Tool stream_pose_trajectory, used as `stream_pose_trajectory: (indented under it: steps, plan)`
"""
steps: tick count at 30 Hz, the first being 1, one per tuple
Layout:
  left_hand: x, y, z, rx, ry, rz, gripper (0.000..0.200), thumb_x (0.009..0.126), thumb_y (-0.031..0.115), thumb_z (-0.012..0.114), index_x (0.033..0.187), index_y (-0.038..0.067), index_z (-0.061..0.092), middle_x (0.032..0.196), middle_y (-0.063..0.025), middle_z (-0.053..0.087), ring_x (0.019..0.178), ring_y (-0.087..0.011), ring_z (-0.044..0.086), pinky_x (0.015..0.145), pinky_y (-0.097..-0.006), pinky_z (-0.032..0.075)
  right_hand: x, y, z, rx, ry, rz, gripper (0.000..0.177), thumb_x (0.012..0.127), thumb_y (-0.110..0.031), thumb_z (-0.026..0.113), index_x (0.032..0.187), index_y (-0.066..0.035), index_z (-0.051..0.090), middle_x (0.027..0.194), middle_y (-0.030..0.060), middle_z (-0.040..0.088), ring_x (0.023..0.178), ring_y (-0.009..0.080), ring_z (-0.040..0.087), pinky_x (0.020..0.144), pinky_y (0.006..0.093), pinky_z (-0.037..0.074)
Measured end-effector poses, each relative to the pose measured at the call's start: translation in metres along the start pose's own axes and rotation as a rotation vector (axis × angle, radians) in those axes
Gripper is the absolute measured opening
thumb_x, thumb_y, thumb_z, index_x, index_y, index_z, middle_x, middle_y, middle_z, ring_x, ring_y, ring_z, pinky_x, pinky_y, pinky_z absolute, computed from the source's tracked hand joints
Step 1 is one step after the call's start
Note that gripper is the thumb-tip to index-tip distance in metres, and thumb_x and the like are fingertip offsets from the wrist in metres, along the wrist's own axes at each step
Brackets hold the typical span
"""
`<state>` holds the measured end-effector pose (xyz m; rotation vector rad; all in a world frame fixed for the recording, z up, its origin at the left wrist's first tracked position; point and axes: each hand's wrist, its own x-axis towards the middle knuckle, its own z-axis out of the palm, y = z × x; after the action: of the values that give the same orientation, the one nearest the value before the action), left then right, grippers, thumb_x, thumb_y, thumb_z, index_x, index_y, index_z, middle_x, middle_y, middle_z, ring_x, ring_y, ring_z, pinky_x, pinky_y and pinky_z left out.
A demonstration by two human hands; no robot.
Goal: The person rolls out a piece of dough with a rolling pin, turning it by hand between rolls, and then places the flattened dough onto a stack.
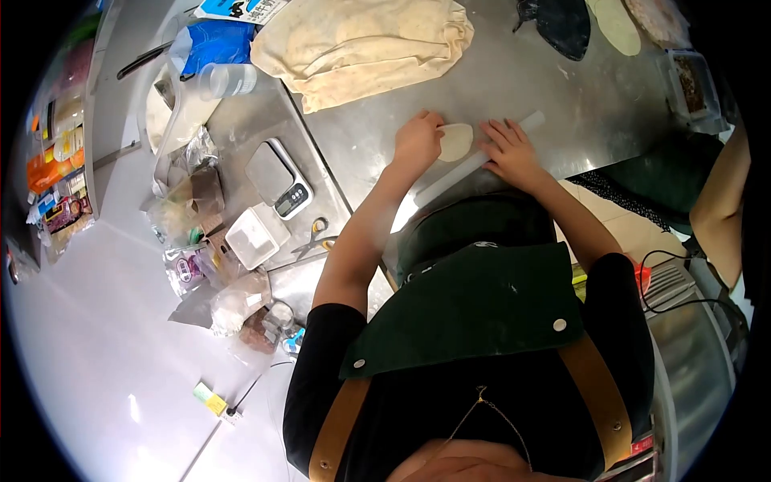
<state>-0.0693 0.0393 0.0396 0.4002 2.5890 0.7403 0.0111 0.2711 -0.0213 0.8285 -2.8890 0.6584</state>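
A flat, pale oval of dough [458, 143] lies on the metal worktop. My left hand [418, 143] is closed at its left edge, fingers and thumb pinching the rim. Just to the right, a whitish translucent rolling pin [451, 178] lies slantwise, close to the dough's lower right side. My right hand [512, 153] rests on top of the pin with its fingers stretched out and spread. Part of the pin is hidden beneath that hand.
Beyond my hands a cream cloth [361, 48] covers something. A digital scale [281, 178], white tub [255, 236] and scissors [315, 238] are at left. Dark and pale flat pieces [564, 30] and a plastic container [691, 88] lie far right. Another person's arm [721, 193] is at right.
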Motion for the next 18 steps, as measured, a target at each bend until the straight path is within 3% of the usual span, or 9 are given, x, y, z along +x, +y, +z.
stream_pose_trajectory:
  steps: [3, 8, 14, 18]
  plan:
    - [-0.009, 0.003, -0.010, -0.279, 0.084, 0.050, 0.017, 0.082, 0.008, 0.065, 0.098, 0.004, 0.069, 0.095, -0.0179, 0.067, 0.093, -0.0382, 0.064, 0.080, -0.0447, 0.051, -0.007, 0.005, -0.016, 0.002, -0.070, -0.042, 0.038, 0.070, -0.025, 0.079, 0.102, -0.009, 0.065, 0.131, 0.0108, 0.055, 0.127, 0.0287, 0.048, 0.112, 0.0493, 0.033]
    - [0.000, -0.033, 0.015, -0.143, 0.045, -0.084, 0.024, 0.081, 0.005, 0.065, 0.105, 0.003, 0.068, 0.095, -0.0203, 0.068, 0.091, -0.0385, 0.065, 0.079, -0.0441, 0.052, 0.015, 0.008, -0.037, 0.015, -0.126, -0.048, 0.035, 0.070, -0.025, 0.079, 0.098, -0.009, 0.065, 0.122, 0.0091, 0.057, 0.121, 0.0278, 0.050, 0.112, 0.0475, 0.033]
    - [0.001, -0.050, 0.026, -0.394, 0.100, -0.202, 0.027, 0.084, 0.004, 0.064, 0.110, 0.004, 0.068, 0.097, -0.0171, 0.071, 0.089, -0.0309, 0.068, 0.080, -0.0382, 0.053, 0.057, 0.014, -0.014, 0.058, -0.129, 0.022, 0.041, 0.079, -0.033, 0.073, 0.108, -0.007, 0.063, 0.128, 0.0113, 0.055, 0.124, 0.0294, 0.049, 0.113, 0.0471, 0.031]
    - [0.006, -0.061, 0.033, -0.524, 0.074, -0.254, 0.026, 0.086, 0.005, 0.064, 0.112, 0.002, 0.068, 0.099, -0.0159, 0.072, 0.090, -0.0248, 0.070, 0.082, -0.0334, 0.053, 0.078, 0.002, 0.021, -0.132, 0.074, 0.281, 0.044, 0.088, -0.034, 0.062, 0.122, -0.006, 0.057, 0.141, 0.0143, 0.048, 0.133, 0.0307, 0.042, 0.114, 0.0496, 0.028]
